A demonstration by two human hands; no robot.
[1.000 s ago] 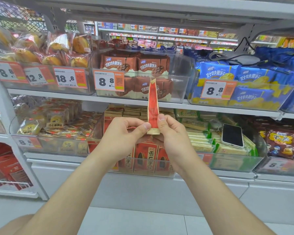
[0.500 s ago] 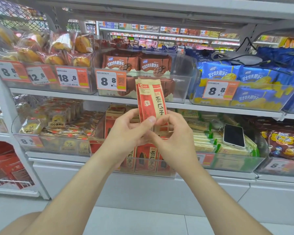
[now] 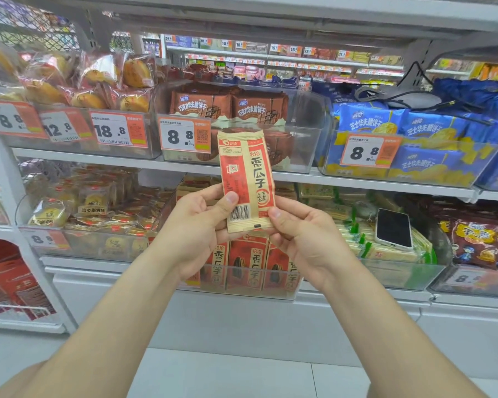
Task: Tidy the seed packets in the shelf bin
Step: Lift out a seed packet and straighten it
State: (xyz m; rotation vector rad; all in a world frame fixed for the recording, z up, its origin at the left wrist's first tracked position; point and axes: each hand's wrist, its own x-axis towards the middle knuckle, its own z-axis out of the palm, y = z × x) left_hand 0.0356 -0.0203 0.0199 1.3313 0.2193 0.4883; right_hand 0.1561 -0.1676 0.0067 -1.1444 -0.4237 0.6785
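Left hand [image 3: 193, 229] and right hand [image 3: 309, 239] fingers [image 3: 230, 200] pinch the seed packet [image 3: 246, 179], partly hiding the shelf bin [image 3: 242, 294]; edge-on earlier, now face-on.

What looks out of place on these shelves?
A smartphone lies face up on the green packets, right of the seed packet bin; it hardly looks like stock. A dark cable with a grey device rests on the blue biscuit bags above.
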